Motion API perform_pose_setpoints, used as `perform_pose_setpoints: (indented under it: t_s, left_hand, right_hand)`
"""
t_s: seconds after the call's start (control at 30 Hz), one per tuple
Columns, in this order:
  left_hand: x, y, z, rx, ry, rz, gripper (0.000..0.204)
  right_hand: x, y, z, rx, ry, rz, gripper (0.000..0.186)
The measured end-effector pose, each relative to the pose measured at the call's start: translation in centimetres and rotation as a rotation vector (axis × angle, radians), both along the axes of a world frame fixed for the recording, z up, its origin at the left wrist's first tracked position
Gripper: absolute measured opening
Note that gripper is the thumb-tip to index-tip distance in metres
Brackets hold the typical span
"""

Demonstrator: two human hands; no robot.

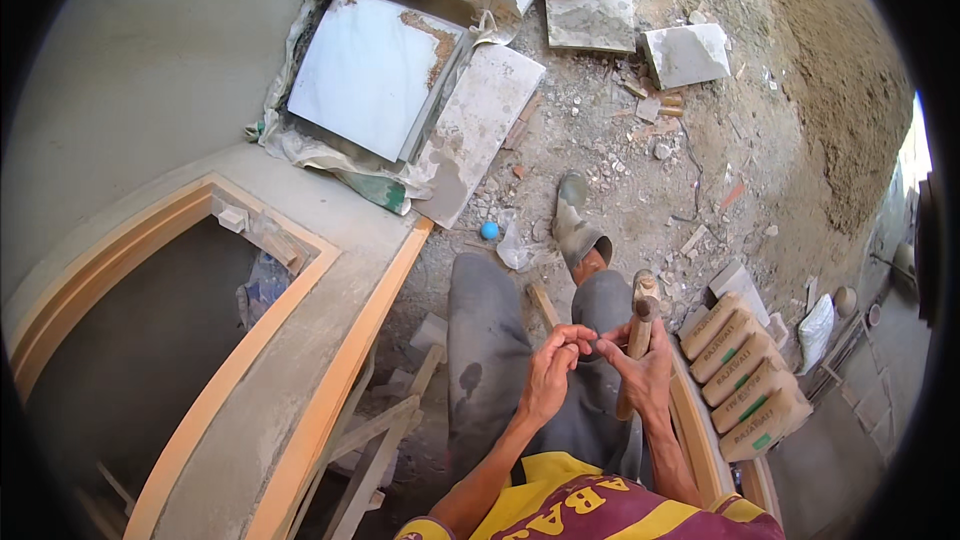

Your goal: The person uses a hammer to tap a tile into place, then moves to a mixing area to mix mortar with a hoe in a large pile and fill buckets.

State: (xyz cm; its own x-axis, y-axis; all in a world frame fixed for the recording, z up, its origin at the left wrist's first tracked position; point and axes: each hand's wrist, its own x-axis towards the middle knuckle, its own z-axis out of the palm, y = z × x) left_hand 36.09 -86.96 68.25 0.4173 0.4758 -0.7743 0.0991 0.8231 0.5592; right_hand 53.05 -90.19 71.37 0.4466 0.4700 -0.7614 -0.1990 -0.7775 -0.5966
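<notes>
Hands around wooden-handled hammer

A dusty, rubble-strewn floor carried everything. On it lay square tiles, broken slabs, a small blue ball and stacked paper sacks.

Your hands meet over your lap, hammer on the right.
Left hand touches your right hand, which holds the hammer; stacked sacks sit right, tiles ahead-left on the floor.

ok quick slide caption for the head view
Seen from above, right hand grips a wooden-handled hammer while left hand meets it, over a rubble-strewn floor.
</notes>
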Motion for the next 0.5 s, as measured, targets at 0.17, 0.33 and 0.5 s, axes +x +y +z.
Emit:
perform_pose_setpoints:
  t_s: [0.17,0.33,0.5]
  left_hand:
    - [6.9,7.6,1.9,-0.001,0.243,0.24,0.027]
    - [5.8,16.4,2.0,0.015,0.304,0.464,0.026]
    - [1.1,27.7,0.3,-0.015,0.378,0.435,0.025]
  right_hand:
    - [3.7,9.3,-0.3,-0.021,-0.083,0.252,0.038]
    - [2.4,21.0,0.0,-0.008,-0.002,0.406,0.039]
    - [-0.8,33.3,-0.6,-0.053,-0.014,0.583,0.047]
